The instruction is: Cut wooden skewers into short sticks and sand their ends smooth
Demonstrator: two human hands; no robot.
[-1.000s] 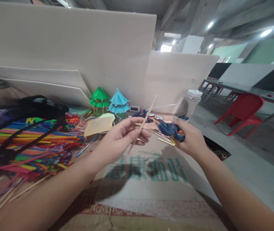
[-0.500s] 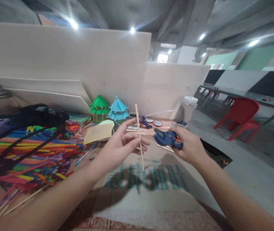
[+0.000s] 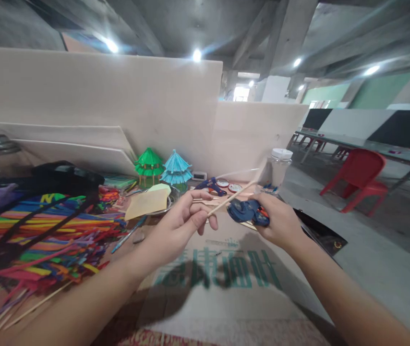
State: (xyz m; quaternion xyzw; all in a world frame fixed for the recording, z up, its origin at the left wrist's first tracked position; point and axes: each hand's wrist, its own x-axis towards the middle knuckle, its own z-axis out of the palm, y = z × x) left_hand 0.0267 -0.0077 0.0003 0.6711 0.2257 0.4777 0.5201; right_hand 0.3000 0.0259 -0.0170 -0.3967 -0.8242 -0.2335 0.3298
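My left hand [image 3: 186, 218] pinches a thin wooden stick [image 3: 232, 197] near its lower end, between thumb and fingers. The stick slants up and to the right, its far end above and beyond my right hand [image 3: 280, 218]. That hand is wrapped round a blue hand cutter [image 3: 244, 211] with a curved head and a little orange on it. The cutter's head points left, towards the stick; whether they touch I cannot tell. Beneath both hands lies a cardboard sheet [image 3: 226, 307] with green printed characters.
Colourful strips [image 3: 57, 230] lie under a black bag [image 3: 64, 175] at left. Green [image 3: 149, 162] and blue [image 3: 175, 166] pavilion models stand at the back, near a glue gun [image 3: 210, 185] and a lidded jar [image 3: 280, 166]. A blue pen [image 3: 128, 234] lies left of my hand. A red chair [image 3: 359, 173] stands at right.
The stick has swung from nearly upright to a slant, its upper end going right, and is now gripped near its lower end. The cutter stays in my right hand.
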